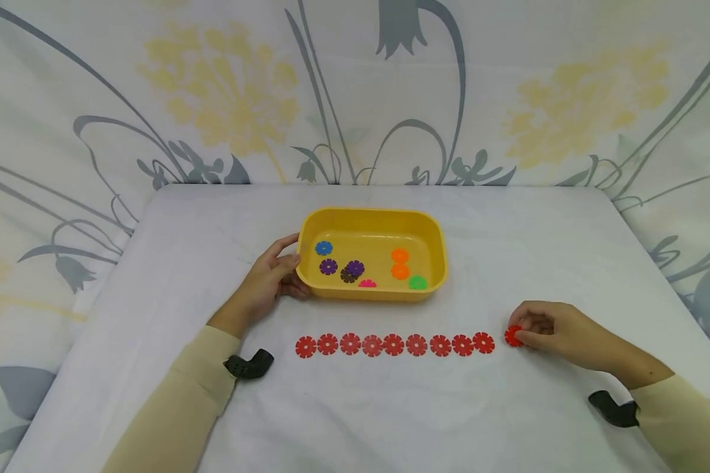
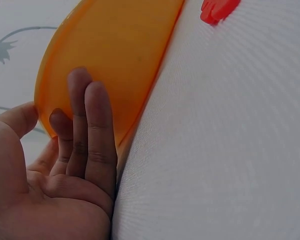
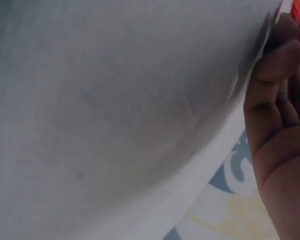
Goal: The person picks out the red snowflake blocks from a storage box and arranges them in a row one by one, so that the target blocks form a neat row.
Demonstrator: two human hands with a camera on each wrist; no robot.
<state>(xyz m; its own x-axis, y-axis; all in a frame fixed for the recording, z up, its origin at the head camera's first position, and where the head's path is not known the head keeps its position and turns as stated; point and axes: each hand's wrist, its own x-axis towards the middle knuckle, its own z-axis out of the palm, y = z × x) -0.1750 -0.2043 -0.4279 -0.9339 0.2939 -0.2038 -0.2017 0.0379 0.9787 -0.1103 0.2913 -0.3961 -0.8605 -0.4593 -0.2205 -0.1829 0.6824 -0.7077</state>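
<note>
A yellow tray (image 1: pixel 384 293) stands on the white cloth, and my left hand (image 1: pixel 265 281) grips its left end by the rim. In the left wrist view the thumb and a finger of the left hand (image 2: pixel 65 175) hold the tray's edge (image 2: pixel 125 55), while other fingers lie along its wall. My right hand (image 1: pixel 559 332) pinches a red snowflake disc (image 1: pixel 513 336) between thumb and fingers, at or just above the cloth. That disc is just right of a row of several red snowflake discs (image 1: pixel 393 345), apart from the last one. In the right wrist view the right hand (image 3: pixel 282 120) partly leaves the frame.
Inside the tray lie a blue disc (image 1: pixel 323 247), purple discs (image 1: pixel 328 267), a brown disc (image 1: pixel 348 276), orange discs (image 1: pixel 400 271), a pink disc (image 1: pixel 367 284) and a green disc (image 1: pixel 417 282). A floral cloth (image 1: pixel 355 85) hangs behind the table.
</note>
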